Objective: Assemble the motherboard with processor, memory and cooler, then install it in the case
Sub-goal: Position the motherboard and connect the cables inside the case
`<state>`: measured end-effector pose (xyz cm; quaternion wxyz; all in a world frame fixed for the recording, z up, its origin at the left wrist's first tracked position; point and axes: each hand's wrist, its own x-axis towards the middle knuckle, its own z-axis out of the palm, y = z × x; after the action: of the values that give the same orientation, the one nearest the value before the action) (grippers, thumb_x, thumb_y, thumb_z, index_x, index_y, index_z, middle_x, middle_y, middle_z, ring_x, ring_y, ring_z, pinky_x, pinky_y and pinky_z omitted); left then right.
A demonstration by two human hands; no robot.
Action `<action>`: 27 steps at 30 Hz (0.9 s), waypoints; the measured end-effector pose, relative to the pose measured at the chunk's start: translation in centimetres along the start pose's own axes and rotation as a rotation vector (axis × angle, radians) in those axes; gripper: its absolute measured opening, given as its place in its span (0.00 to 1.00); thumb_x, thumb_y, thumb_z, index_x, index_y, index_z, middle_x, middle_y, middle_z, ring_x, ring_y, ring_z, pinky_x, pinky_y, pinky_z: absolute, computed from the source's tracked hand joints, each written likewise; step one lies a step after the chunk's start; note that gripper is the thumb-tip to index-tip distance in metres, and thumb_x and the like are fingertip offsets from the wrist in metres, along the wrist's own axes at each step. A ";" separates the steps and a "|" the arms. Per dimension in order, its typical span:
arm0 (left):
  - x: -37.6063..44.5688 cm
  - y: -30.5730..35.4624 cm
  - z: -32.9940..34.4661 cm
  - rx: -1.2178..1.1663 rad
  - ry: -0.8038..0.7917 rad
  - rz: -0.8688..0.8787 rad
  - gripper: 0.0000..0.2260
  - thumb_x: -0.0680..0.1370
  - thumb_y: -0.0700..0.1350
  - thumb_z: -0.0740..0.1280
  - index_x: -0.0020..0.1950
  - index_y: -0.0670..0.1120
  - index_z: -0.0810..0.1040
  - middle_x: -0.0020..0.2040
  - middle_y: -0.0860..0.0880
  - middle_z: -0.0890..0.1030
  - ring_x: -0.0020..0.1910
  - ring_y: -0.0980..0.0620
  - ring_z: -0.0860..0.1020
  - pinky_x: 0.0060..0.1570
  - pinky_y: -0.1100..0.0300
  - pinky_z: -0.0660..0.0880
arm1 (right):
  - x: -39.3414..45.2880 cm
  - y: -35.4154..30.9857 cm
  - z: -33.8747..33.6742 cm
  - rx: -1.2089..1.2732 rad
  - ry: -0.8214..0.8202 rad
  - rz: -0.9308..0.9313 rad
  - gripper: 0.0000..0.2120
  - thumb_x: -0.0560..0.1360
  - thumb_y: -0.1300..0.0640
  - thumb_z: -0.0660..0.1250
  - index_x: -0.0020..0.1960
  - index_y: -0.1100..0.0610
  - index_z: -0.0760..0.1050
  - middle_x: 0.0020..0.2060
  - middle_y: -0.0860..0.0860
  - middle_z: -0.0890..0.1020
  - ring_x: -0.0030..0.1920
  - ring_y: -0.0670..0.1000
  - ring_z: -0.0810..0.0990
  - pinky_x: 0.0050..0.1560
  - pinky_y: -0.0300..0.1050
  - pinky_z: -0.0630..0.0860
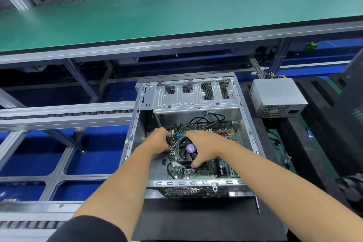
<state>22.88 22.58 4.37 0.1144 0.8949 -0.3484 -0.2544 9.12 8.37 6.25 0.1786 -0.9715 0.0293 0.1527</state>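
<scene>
Head cam's got your open case [247, 124] lying on the black surface [196, 220], with the motherboard [208, 169] sitting flat inside it. Your right hand [204, 145] is spread over the cooler [186, 152], thumb hooked under its near edge. Your left hand [160, 138] is pinching the black cables [196, 121] just beside the fan.

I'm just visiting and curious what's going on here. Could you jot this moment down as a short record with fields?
place: open computer case on a black mat
inside: circuit board with a cooler fan
left hand: grips black cables beside the fan
right hand: curled round the fan
nearby: grey power supply box to the right of the case
</scene>
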 end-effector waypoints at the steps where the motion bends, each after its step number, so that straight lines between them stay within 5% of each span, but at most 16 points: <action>1: 0.0 0.0 0.0 -0.005 -0.004 0.003 0.04 0.68 0.36 0.70 0.38 0.45 0.81 0.36 0.46 0.80 0.36 0.50 0.76 0.39 0.60 0.74 | 0.0 0.0 0.0 0.002 -0.002 0.000 0.38 0.61 0.41 0.77 0.61 0.56 0.64 0.53 0.52 0.74 0.47 0.51 0.70 0.42 0.45 0.69; 11: 0.1 -0.1 0.1 -0.017 0.008 -0.006 0.06 0.69 0.35 0.69 0.41 0.45 0.83 0.39 0.45 0.82 0.37 0.49 0.77 0.39 0.63 0.73 | -0.2 0.1 0.0 0.009 -0.001 0.000 0.40 0.61 0.42 0.78 0.64 0.57 0.64 0.55 0.53 0.75 0.51 0.53 0.74 0.44 0.45 0.69; 16: 0.2 0.0 -0.2 -0.032 0.001 -0.026 0.07 0.70 0.35 0.69 0.42 0.45 0.83 0.37 0.47 0.80 0.34 0.52 0.75 0.31 0.68 0.68 | -0.1 0.0 0.0 -0.003 -0.008 0.004 0.40 0.61 0.41 0.77 0.64 0.57 0.64 0.57 0.53 0.75 0.53 0.55 0.75 0.46 0.46 0.71; 20: 0.2 0.0 0.0 -0.021 -0.012 -0.006 0.06 0.69 0.35 0.69 0.39 0.46 0.81 0.38 0.45 0.81 0.36 0.51 0.76 0.38 0.65 0.71 | -0.1 -0.1 -0.2 -0.008 -0.010 0.008 0.38 0.61 0.42 0.77 0.62 0.57 0.64 0.55 0.53 0.75 0.52 0.55 0.74 0.47 0.48 0.73; 27: 0.2 -0.1 -0.1 0.013 0.013 0.005 0.06 0.69 0.35 0.69 0.40 0.46 0.83 0.36 0.46 0.80 0.36 0.49 0.76 0.36 0.61 0.73 | -0.2 -0.1 -0.2 -0.021 -0.011 0.004 0.39 0.61 0.41 0.77 0.62 0.58 0.64 0.55 0.54 0.75 0.54 0.55 0.74 0.49 0.49 0.74</action>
<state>23.09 22.48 4.36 0.1116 0.8964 -0.3514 -0.2460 8.98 8.41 6.50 0.1682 -0.9725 0.0288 0.1585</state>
